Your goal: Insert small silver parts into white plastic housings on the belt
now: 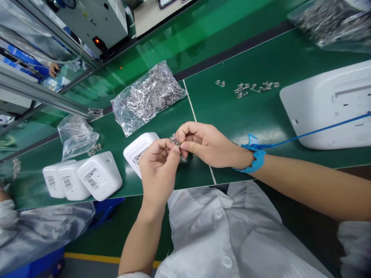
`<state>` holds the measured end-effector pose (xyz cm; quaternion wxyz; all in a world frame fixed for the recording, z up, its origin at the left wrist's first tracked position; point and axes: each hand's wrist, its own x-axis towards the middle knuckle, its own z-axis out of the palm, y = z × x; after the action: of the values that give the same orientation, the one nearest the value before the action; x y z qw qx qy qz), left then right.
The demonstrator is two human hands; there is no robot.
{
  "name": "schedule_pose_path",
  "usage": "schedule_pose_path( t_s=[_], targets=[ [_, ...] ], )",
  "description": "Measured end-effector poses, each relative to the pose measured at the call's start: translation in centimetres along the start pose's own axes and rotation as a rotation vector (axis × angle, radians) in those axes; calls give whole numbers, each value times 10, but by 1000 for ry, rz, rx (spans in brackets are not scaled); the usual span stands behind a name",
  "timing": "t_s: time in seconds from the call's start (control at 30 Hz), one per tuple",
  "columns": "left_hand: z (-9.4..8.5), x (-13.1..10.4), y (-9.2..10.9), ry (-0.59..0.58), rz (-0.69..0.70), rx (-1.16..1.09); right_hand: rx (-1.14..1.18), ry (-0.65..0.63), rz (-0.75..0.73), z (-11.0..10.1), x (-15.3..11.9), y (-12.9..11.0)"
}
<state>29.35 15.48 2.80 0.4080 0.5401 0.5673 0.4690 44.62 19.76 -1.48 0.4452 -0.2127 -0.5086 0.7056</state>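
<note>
Small shiny metal springs (174, 139) are pinched between the fingertips of both my hands, which meet over the bench. My left hand (158, 164) is closed, thumb against fingers, around them. From the other side my right hand (207, 144) also grips the springs with thumb and forefinger; a blue wrist strap (256, 158) circles that wrist. Partly hidden behind my left hand lies a white plastic housing (142, 144) with a label. A clear bag of springs (150, 96) rests just beyond my hands. Loose springs (242, 89) are scattered on the green bench at the right.
Several white housings (100, 175) lean in a row at the left, near a smaller plastic bag (77, 135). A large white housing (327, 104) occupies the right, with a blue cord across it. Another bag of metal parts (333, 23) is at top right. A co-worker's sleeve (8, 220) shows at left.
</note>
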Motion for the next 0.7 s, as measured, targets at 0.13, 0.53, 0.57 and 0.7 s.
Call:
schedule_pose_path(
  t_s=[0.13, 0.53, 0.57, 0.7],
  targets=[
    [-1, 0, -1, -6, -32, -57, 44, -52, 43, -5, 2, 1],
    [0, 3, 0, -56, -310, -346, 214, -44, 233, -10, 2, 3],
    [1, 4, 1, -64, -343, -391, 247, -58, 249, -11, 2, 4],
    [-2, 6, 7, -130, -405, -494, 228, -110, 192, -12, 3, -3]
  ],
)
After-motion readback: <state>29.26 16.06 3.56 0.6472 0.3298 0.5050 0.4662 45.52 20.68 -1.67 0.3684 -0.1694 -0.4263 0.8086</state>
